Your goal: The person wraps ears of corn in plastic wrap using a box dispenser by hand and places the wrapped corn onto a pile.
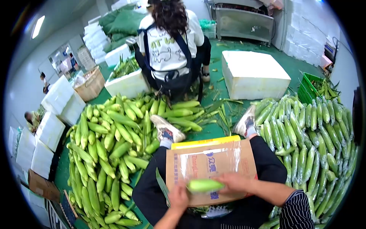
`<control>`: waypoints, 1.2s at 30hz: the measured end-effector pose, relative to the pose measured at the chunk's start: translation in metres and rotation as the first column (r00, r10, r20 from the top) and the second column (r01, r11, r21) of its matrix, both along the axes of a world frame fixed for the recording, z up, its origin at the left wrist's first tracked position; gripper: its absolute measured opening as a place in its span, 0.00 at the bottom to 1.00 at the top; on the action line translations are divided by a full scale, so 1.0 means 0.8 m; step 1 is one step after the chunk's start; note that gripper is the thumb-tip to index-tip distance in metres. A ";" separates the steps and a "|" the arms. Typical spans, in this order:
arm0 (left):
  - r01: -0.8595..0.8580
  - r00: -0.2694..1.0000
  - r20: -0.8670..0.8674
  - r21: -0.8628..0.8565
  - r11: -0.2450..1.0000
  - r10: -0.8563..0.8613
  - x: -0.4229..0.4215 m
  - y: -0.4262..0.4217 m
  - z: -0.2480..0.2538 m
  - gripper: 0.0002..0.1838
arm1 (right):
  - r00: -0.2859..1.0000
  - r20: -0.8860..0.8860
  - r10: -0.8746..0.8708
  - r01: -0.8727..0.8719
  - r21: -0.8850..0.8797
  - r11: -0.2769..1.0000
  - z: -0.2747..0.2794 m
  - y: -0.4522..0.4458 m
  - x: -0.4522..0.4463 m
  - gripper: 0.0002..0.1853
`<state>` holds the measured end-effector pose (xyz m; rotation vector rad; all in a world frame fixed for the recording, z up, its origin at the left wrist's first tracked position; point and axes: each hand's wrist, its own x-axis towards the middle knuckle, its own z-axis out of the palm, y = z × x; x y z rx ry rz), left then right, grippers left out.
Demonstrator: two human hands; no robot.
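Note:
A green ear of corn [205, 186] in its husk lies crosswise above a cardboard sheet [183, 160] on the person's lap. My right hand [233, 183] is closed around the ear's right end. Beside the left end, my left hand [178, 195] is closed too; blur hides what its fingers grip. Clear film glints on the printed cardboard, and a yellow edge [206, 142] shows behind it. Below the cardboard, some shiny clear plastic [215, 211] is partly hidden between the legs.
A big heap of unwrapped corn [110, 152] spreads on the left. Film-wrapped ears [305, 141] are stacked on the right. Ahead sits another person [169, 49], back turned, near white foam boxes [255, 74]. A green crate [309, 88] stands behind the wrapped stack. Husk scraps litter the green floor.

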<state>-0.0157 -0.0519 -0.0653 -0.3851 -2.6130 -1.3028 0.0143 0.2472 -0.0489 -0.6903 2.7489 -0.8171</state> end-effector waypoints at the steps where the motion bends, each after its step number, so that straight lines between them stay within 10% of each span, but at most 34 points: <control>1: 0.185 0.980 -0.082 0.019 0.983 -0.182 0.010 0.019 0.023 0.13 | 0.998 0.066 0.011 -0.016 0.079 0.997 0.009 -0.008 0.012 0.40; 3: 0.329 0.922 -0.167 -0.135 0.935 -0.348 0.022 0.036 0.023 0.17 | 0.994 0.109 0.005 -0.022 0.156 0.987 0.013 -0.010 0.022 0.38; 7: 0.377 0.922 0.157 -0.569 0.731 -0.353 -0.029 0.079 0.042 0.24 | 0.926 -0.360 -0.113 0.194 0.198 0.961 0.036 -0.007 -0.005 0.38; 11: -0.083 0.873 -0.400 -0.687 0.722 -0.280 -0.185 0.143 0.042 0.22 | 0.868 -0.437 -0.236 0.302 0.087 0.949 0.016 -0.021 -0.041 0.43; 13: 0.013 0.936 -0.252 -0.672 0.740 -0.246 -0.227 0.168 0.052 0.19 | 0.730 -0.644 -0.231 0.440 0.184 0.879 0.014 -0.032 -0.054 0.42; 16: 0.350 0.915 -0.103 -0.282 0.894 -0.391 -0.180 0.149 0.062 0.20 | 0.824 -0.450 -0.345 0.412 0.057 0.910 -0.023 0.000 -0.115 0.40; 19: 0.339 0.806 -0.151 -0.674 0.656 -0.572 -0.106 0.116 0.046 0.32 | 0.944 -0.115 -0.310 0.300 -0.102 0.949 -0.019 0.009 -0.132 0.32; 22: 0.192 0.542 -0.518 -0.690 0.698 -0.661 -0.118 0.100 0.019 0.26 | 0.951 0.231 -0.204 0.249 -0.187 0.950 0.015 0.000 -0.098 0.35; 28: 0.559 0.776 0.184 -0.645 0.521 -0.604 -0.118 0.127 0.082 0.30 | 0.988 0.123 -0.094 0.103 -0.065 0.993 0.051 0.031 -0.115 0.35; 36: 0.793 0.590 0.578 -0.548 0.267 -0.564 -0.100 0.147 0.117 0.33 | 0.989 -0.138 0.059 -0.015 0.296 0.955 -0.025 0.041 -0.138 0.36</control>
